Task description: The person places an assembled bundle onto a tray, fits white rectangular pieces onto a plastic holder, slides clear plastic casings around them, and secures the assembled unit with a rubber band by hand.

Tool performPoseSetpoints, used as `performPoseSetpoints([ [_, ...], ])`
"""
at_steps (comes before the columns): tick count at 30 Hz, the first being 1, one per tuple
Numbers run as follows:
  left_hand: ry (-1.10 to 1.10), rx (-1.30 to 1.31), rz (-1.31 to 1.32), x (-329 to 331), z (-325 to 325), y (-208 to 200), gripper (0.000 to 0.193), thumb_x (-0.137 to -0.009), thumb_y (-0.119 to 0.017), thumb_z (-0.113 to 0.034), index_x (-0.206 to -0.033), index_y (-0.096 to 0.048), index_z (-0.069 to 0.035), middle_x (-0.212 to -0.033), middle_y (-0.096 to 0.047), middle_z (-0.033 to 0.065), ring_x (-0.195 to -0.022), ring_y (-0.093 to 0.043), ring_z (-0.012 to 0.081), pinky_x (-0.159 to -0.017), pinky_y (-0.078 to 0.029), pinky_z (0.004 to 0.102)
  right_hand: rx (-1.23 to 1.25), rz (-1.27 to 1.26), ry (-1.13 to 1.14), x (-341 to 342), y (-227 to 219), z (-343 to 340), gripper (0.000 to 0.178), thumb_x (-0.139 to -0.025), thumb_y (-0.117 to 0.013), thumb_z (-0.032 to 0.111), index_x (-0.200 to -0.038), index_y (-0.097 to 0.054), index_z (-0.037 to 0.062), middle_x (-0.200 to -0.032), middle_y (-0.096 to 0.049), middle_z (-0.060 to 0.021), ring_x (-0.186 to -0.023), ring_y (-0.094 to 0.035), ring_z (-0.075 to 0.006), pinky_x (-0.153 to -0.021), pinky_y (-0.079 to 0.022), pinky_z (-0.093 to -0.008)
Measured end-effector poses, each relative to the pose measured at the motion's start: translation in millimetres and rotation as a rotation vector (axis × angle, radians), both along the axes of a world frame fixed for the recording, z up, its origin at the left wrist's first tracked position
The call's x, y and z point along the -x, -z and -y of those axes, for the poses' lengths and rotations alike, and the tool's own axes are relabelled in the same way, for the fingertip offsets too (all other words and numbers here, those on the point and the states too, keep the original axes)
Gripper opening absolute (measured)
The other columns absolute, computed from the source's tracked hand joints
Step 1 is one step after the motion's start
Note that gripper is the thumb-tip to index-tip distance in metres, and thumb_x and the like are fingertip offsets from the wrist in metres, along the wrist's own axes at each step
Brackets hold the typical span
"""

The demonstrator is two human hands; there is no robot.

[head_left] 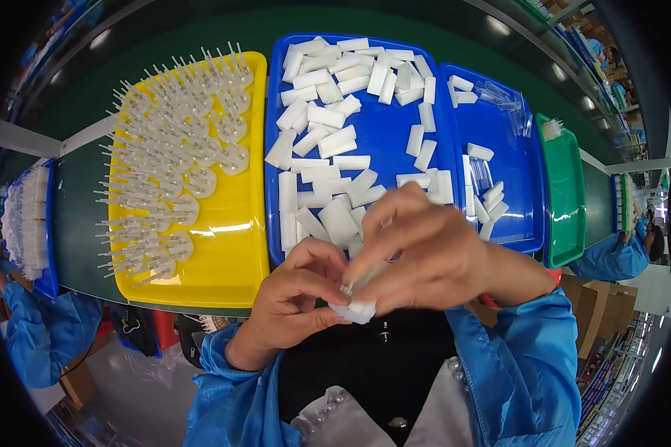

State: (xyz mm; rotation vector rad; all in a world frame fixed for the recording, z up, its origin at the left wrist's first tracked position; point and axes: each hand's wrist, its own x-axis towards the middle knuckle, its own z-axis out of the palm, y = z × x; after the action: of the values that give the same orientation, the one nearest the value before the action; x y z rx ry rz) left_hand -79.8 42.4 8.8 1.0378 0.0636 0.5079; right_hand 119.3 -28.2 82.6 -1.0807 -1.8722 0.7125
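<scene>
My left hand (294, 294) and my right hand (417, 249) meet close to my chest, below the trays. Between their fingertips I hold a small white block (354, 311); a thin clear stick (361, 279) runs from it up into my right fingers. Just beyond my hands lies a blue tray (384, 138) with several loose white blocks (320, 119). To its left a yellow tray (235, 253) holds rows of white round pieces with thin prongs (179, 149).
A second blue tray (511, 160) with a few white blocks and clear sticks sits to the right, then a green tray (566, 194). Other people in blue coats work at far left (37, 328) and far right (619, 253). All trays rest on a dark green belt (82, 216).
</scene>
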Motion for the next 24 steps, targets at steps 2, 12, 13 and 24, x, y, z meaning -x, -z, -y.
performPoseSetpoints([
  [2, -0.061, -0.025, 0.011, 3, -1, 0, 0.020, -0.072, -0.072, -0.001, -0.090, -0.064, -0.006, -0.108, -0.046, 0.0125, -0.095, -0.049, 0.0170, -0.084, -0.040, 0.0293, -0.018, -0.036, 0.189, -13, 7, -11, 0.009, -0.074, -0.070, 0.015, -0.082, -0.067, 0.0116, -0.081, -0.065, 0.0001, -0.078, -0.059, -0.0175, -0.068, -0.040, -0.0322],
  [12, -0.134, -0.182, -0.052, 12, -2, -1, 0.018, -0.075, -0.069, 0.000, -0.091, -0.063, -0.004, -0.107, -0.047, 0.0131, -0.094, -0.051, 0.0184, -0.082, -0.044, 0.0282, -0.008, 0.814, 0.411, -41, 54, -48, 0.008, -0.069, -0.067, 0.009, -0.075, -0.063, 0.0085, -0.079, -0.064, -0.0048, -0.073, -0.062, -0.0228, -0.058, -0.048, -0.0331],
  [13, -0.134, -0.185, -0.054, 13, 0, -1, 0.018, -0.075, -0.069, 0.000, -0.091, -0.063, -0.004, -0.107, -0.047, 0.0131, -0.094, -0.051, 0.0184, -0.082, -0.044, 0.0282, 0.006, 0.866, 0.396, -40, 57, -50, 0.007, -0.069, -0.067, 0.009, -0.075, -0.063, 0.0081, -0.077, -0.064, -0.0049, -0.072, -0.062, -0.0229, -0.058, -0.048, -0.0335],
  [24, -0.169, -0.223, -0.109, 12, 3, -3, 0.021, -0.074, -0.068, 0.002, -0.093, -0.062, -0.005, -0.109, -0.045, 0.0118, -0.094, -0.054, 0.0177, -0.085, -0.046, 0.0292, 0.068, 0.816, 0.443, -51, 64, -48, 0.008, -0.070, -0.065, 0.008, -0.077, -0.063, 0.0067, -0.077, -0.065, -0.0071, -0.071, -0.063, -0.0235, -0.060, -0.050, -0.0348],
])
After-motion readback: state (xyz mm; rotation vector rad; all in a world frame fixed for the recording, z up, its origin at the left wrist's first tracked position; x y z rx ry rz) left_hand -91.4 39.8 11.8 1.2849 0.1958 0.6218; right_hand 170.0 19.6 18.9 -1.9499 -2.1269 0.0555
